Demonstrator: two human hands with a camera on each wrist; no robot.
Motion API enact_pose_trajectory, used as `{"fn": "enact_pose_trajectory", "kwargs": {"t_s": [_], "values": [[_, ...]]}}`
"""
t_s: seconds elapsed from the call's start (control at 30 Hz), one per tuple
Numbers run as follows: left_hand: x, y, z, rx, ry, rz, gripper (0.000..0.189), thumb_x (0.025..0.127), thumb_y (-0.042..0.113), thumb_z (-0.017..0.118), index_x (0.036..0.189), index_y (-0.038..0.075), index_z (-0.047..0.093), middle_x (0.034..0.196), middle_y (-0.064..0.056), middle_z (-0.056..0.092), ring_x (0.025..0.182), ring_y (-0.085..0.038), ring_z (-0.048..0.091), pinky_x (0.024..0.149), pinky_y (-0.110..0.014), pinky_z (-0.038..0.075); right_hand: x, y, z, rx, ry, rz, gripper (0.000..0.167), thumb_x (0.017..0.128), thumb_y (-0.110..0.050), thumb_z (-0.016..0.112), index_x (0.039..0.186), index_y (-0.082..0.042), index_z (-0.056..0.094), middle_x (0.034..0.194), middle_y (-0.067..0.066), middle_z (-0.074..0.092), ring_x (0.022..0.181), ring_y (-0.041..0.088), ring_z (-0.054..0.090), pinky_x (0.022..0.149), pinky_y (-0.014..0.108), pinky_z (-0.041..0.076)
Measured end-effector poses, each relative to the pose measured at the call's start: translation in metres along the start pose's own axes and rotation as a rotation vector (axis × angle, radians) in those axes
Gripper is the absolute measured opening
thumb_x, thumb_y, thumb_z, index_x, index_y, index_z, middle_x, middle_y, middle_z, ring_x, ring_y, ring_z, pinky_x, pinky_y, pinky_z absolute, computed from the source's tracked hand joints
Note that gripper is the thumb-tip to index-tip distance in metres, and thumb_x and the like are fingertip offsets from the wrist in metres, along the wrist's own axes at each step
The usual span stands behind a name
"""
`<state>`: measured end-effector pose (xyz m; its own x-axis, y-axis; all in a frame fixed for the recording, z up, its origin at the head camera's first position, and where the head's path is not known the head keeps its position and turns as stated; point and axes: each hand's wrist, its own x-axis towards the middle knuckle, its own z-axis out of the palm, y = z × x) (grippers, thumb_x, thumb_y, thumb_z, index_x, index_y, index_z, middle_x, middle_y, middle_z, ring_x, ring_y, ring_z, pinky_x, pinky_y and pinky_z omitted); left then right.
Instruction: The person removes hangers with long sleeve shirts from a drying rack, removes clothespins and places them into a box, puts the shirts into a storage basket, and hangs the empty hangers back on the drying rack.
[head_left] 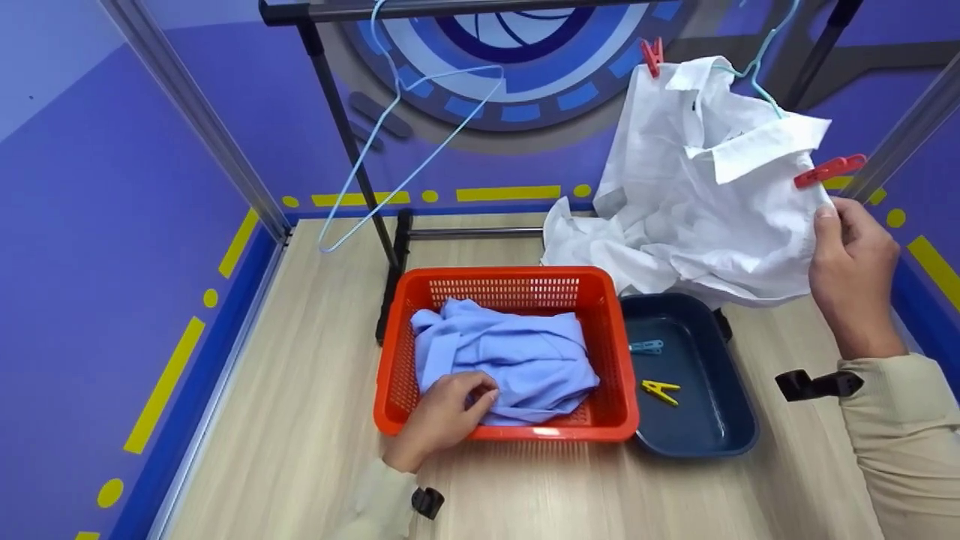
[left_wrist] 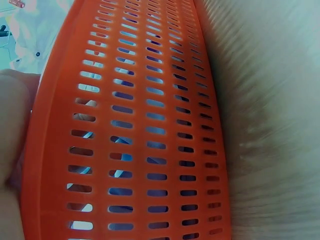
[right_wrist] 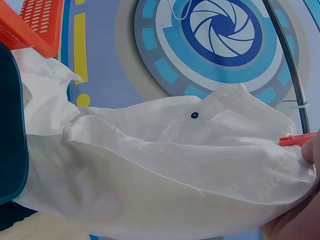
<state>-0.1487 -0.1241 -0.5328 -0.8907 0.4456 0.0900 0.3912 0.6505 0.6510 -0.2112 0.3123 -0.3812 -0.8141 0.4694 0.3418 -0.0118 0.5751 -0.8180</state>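
One shirt nearly sorted and one to go, that's my read anyway. The white shirt (head_left: 720,217) is on a mint hanger (head_left: 765,45) toward the right, with two red pegs (head_left: 829,171), one at each shoulder, so the pegging looks pretty much done. Right hand (head_left: 855,259) has the cloth pinched just below the nearer peg, so I'd guess it's being straightened. Fair enough too, since the lower part is all bunched up behind the basket (head_left: 621,367) and the tray (head_left: 697,420). Can't tell if that hanger is actually hooked over the rail, its top is out of shot. Left hand (head_left: 442,412) is at the near rim of the basket, fingers loosely curled, and as far as I can see not gripping anything. Blue garment (head_left: 517,352) is lying in the basket, not hung or pegged, so that's the main bit left imo. Stuff for it seems ready: a bare light blue hanger (head_left: 450,73) by the left end of the rack (head_left: 450,7), plus a yellow peg (head_left: 660,390) and a blue peg (head_left: 649,347) in the tray. Call it roughly halfway.
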Motion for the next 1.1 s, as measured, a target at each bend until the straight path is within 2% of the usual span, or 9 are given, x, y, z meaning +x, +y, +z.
{"fn": "enact_pose_trajectory", "kwargs": {"t_s": [0.07, 0.13, 0.33, 0.47, 0.67, 0.77, 0.97, 1.1], "values": [[0.0, 0.0, 0.0, 0.001, -0.002, -0.001, 0.014, 0.098, 0.026, 0.056, 0.099, 0.017, 0.068, 0.093, 0.007, 0.068, 0.088, -0.006, 0.062, 0.084, -0.028, 0.052, 0.0, -0.001, 0.0, -0.008, -0.008, 0.005, 0.038, 0.102, -0.035, 0.043, 0.126, -0.012, 0.062, 0.106, -0.006, 0.062, 0.08, -0.001, 0.054, 0.069, 0.003, 0.043], [0.0, 0.0, 0.001, 0.0, -0.002, -0.003, 0.014, 0.098, 0.026, 0.056, 0.1, 0.018, 0.068, 0.093, 0.007, 0.068, 0.088, -0.006, 0.062, 0.084, -0.029, 0.052, 0.001, -0.003, 0.0, -0.002, -0.022, 0.018, 0.039, 0.102, -0.035, 0.043, 0.127, -0.012, 0.061, 0.107, -0.005, 0.062, 0.082, -0.001, 0.054, 0.07, 0.003, 0.043], [0.0, -0.002, 0.002, 0.006, 0.019, 0.019, 0.014, 0.097, 0.025, 0.057, 0.098, 0.017, 0.068, 0.091, 0.007, 0.068, 0.086, -0.006, 0.061, 0.083, -0.028, 0.052, 0.006, -0.007, -0.001, 0.013, -0.053, 0.0, 0.037, 0.102, -0.031, 0.042, 0.122, -0.007, 0.062, 0.091, -0.024, 0.053, 0.078, 0.002, 0.051, 0.067, 0.004, 0.042], [0.0, -0.002, 0.002, 0.011, 0.022, 0.025, 0.014, 0.097, 0.025, 0.057, 0.098, 0.016, 0.068, 0.091, 0.007, 0.067, 0.085, -0.006, 0.06, 0.081, -0.028, 0.052, 0.009, -0.01, 0.0, -0.016, -0.063, -0.019, 0.036, 0.102, -0.03, 0.041, 0.116, -0.005, 0.062, 0.085, -0.025, 0.051, 0.074, 0.002, 0.05, 0.063, 0.005, 0.042], [0.0, -0.001, 0.001, 0.009, 0.02, 0.012, 0.013, 0.097, 0.025, 0.057, 0.098, 0.018, 0.068, 0.092, 0.007, 0.068, 0.087, -0.006, 0.062, 0.083, -0.028, 0.052, 0.009, -0.016, 0.003, -0.037, -0.055, -0.025, 0.024, 0.102, -0.029, 0.037, 0.096, -0.018, 0.057, 0.08, -0.018, 0.048, 0.071, 0.004, 0.046, 0.059, 0.01, 0.039], [0.0, -0.001, 0.001, 0.008, 0.019, 0.01, 0.013, 0.097, 0.025, 0.058, 0.098, 0.018, 0.068, 0.091, 0.007, 0.067, 0.085, -0.006, 0.06, 0.081, -0.027, 0.052, 0.008, -0.018, 0.006, -0.032, -0.054, -0.007, 0.02, 0.103, -0.028, 0.035, 0.097, -0.022, 0.053, 0.082, -0.017, 0.046, 0.071, 0.002, 0.046, 0.059, 0.01, 0.039], [0.0, -0.002, 0.001, -0.002, 0.009, 0.003, 0.013, 0.097, 0.026, 0.057, 0.098, 0.019, 0.068, 0.09, 0.008, 0.066, 0.082, -0.005, 0.057, 0.079, -0.025, 0.05, 0.008, -0.019, 0.013, -0.019, 0.008, 0.013, 0.02, 0.103, -0.026, 0.036, 0.1, -0.019, 0.054, 0.082, -0.019, 0.045, 0.075, -0.002, 0.044, 0.067, 0.016, 0.037], [0.0, -0.003, 0.002, -0.009, 0.004, 0.003, 0.012, 0.097, 0.027, 0.057, 0.098, 0.019, 0.067, 0.09, 0.008, 0.066, 0.082, -0.005, 0.057, 0.079, -0.025, 0.051, 0.008, -0.022, 0.016, 0.022, 0.058, 0.0, 0.018, 0.103, -0.025, 0.037, 0.096, -0.023, 0.054, 0.082, -0.019, 0.046, 0.075, -0.002, 0.045, 0.068, 0.017, 0.036]]}}
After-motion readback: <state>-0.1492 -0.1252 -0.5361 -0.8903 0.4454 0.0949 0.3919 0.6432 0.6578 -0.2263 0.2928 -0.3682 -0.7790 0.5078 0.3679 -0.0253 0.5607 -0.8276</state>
